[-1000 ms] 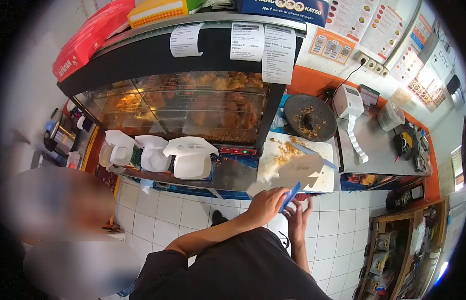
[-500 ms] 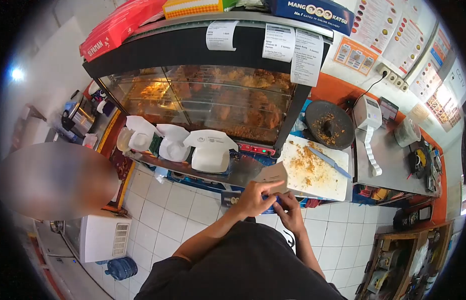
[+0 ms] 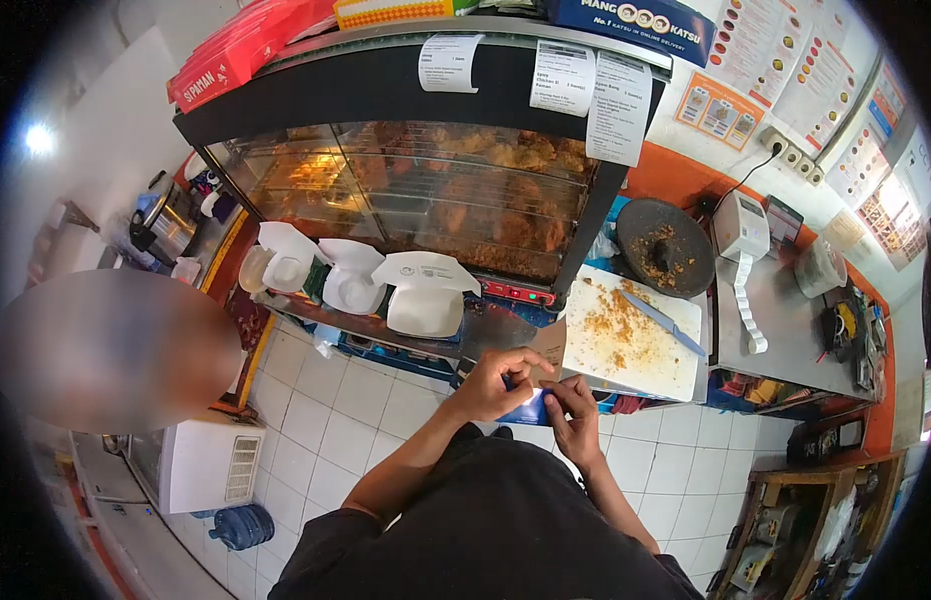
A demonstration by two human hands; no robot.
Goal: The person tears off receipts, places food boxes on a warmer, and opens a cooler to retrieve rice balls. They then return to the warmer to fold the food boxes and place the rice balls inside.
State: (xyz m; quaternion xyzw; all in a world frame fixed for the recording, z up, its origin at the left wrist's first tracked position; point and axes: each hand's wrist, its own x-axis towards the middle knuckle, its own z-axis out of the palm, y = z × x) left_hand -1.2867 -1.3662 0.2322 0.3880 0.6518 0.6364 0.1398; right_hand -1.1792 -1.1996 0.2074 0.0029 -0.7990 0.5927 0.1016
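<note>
Both hands hold a cardboard food box in front of my body, with a blue printed outside and a plain brown inside. My left hand grips its left side with bent fingers, the index finger reaching across the top. My right hand pinches the right side between thumb and fingers. A brown flap stands up beyond the hands, beside the white cutting board. On that board lie fried crumbs and a knife with a grey-blue blade. The box's underside is hidden.
Three open white boxes, one of them the wide one, line the counter before a heated glass cabinet of fried food. A stone mortar and receipt printer stand right. Another person, blurred, is at left.
The box has turned in my hands: its blue panel now shows between them, and less of the brown flap is visible. My left index finger has bent more. The view has shifted slightly.
</note>
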